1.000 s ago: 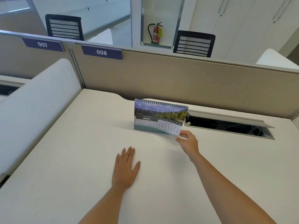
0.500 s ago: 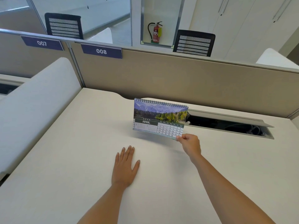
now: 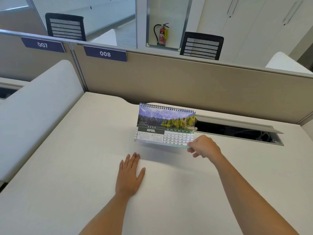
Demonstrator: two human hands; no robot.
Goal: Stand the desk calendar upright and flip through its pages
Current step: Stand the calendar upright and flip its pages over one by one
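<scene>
A spiral-bound desk calendar (image 3: pixel 165 125) stands upright near the back of the white desk (image 3: pixel 67 167), its April page with a mountain-lake photo facing me. My right hand (image 3: pixel 204 146) pinches the lower right corner of that April page and holds it lifted off the stand, the bottom edge swung toward me. My left hand (image 3: pixel 129 173) lies flat, palm down, on the desk in front of the calendar, fingers apart and holding nothing. The calendar's base is hidden behind the raised page.
An open cable tray (image 3: pixel 237 131) with a raised lid is sunk into the desk just right of the calendar. A beige partition (image 3: pixel 186 82) with labels 007 and 008 closes the back; a white side panel (image 3: pixel 33 106) bounds the left.
My right hand has lifted the April page's lower edge up and toward me, so the page now faces me more squarely. The left hand has stayed flat on the desk.
</scene>
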